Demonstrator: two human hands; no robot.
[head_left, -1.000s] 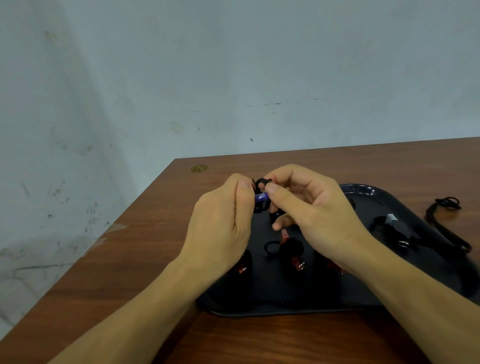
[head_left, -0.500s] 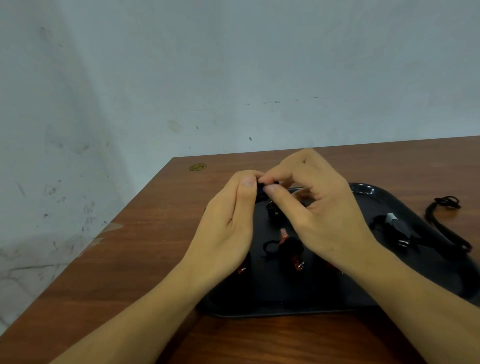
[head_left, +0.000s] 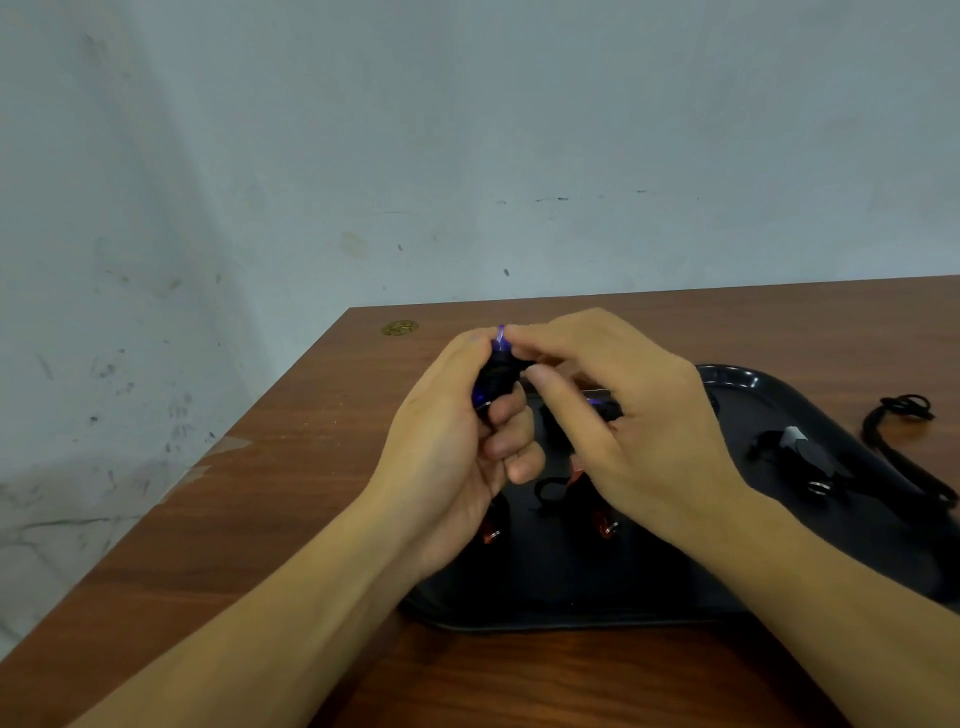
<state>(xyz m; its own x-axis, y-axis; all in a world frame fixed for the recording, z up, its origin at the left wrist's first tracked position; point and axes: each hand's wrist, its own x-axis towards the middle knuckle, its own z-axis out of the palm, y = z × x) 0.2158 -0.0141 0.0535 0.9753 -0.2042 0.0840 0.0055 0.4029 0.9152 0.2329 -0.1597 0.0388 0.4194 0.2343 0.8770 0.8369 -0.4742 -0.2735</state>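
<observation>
My left hand (head_left: 447, 462) and right hand (head_left: 644, 431) meet on a part (head_left: 497, 378) over the tray (head_left: 571, 610); clips (head_left: 802, 457) lie in it, a cord (head_left: 893, 415) on the table (head_left: 249, 519) right of it.

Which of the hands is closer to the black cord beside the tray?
Right. The right hand is left of the black cord, over the tray; the left hand farther left.

Perhaps a workshop, scuffed wall (head_left: 218, 270), wooden table (head_left: 270, 519)

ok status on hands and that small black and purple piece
Left hand grips small black and purple piece; right hand pinches its top. Held above black plastic tray. Nothing blocking it.
</observation>
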